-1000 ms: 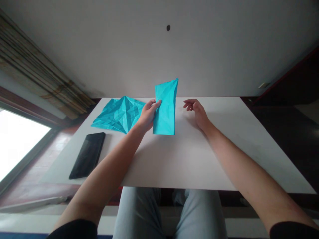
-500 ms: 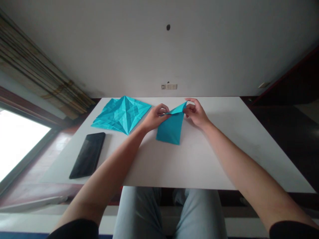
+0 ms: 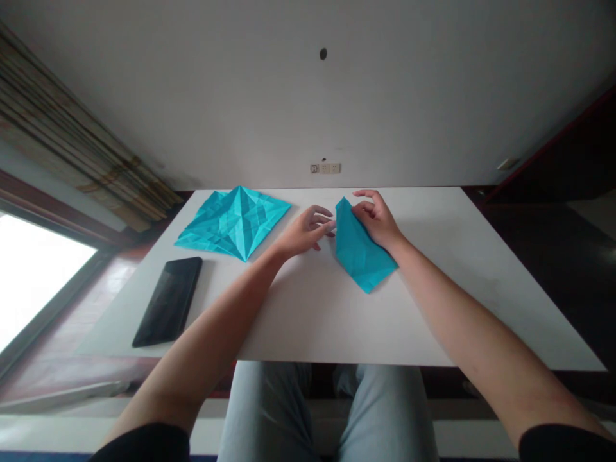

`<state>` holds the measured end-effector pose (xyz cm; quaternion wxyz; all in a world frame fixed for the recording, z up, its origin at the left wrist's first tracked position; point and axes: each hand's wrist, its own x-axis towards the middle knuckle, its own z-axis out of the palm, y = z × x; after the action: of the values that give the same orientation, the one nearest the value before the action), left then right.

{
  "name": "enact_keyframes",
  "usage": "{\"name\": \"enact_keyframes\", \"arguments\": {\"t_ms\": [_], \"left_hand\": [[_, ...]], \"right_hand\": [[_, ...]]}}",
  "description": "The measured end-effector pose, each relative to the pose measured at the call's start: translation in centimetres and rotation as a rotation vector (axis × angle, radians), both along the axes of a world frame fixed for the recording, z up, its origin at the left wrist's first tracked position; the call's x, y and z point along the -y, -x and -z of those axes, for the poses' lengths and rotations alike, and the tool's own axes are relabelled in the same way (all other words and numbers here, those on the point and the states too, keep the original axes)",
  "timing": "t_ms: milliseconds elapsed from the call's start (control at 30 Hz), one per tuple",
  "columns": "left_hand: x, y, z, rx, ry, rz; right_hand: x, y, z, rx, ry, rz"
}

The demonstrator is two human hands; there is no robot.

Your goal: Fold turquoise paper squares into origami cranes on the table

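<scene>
A folded sheet of turquoise paper [image 3: 362, 249] slants across the middle of the white table, its lower end pointing toward me and to the right. My right hand [image 3: 378, 221] pinches it along its upper right edge, with the index finger raised off the paper. The thumb and curled fingers hide part of that edge. My left hand [image 3: 310, 230] is at the paper's left edge, fingers spread and holding nothing; its fingertips are beside the edge, and I cannot tell whether they touch it.
Another turquoise paper [image 3: 235, 224], creased in a star pattern, lies at the table's back left. A black tablet-like device [image 3: 168, 301] lies at the front left. The white table [image 3: 298, 327] meets a wall with sockets [image 3: 325, 168] behind it.
The folded paper has turned so its lower end swings right, and it has shifted right. My left hand has let go of it and its fingers have spread. The right hand keeps its hold.
</scene>
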<state>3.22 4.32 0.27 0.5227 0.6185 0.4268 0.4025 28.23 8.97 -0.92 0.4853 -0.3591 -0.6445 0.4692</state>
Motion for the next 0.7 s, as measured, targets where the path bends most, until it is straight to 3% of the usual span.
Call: {"name": "enact_keyframes", "arguments": {"t_ms": [333,500,600,700], "left_hand": [[1.0,-1.2,-0.2,0.052,0.052,0.035],[-0.1,-1.0,0.3,0.073,-0.120,-0.166],[-0.6,-0.6,0.4,-0.031,-0.204,-0.293],[-0.7,0.0,0.2,-0.163,-0.252,-0.338]], "right_hand": [[1.5,1.9,-0.2,-0.025,-0.100,0.034],[1.5,1.5,-0.4,-0.073,-0.007,0.023],[1.6,1.3,-0.6,-0.037,-0.044,-0.081],[1.9,1.4,-0.9,0.087,-0.076,-0.223]]}}
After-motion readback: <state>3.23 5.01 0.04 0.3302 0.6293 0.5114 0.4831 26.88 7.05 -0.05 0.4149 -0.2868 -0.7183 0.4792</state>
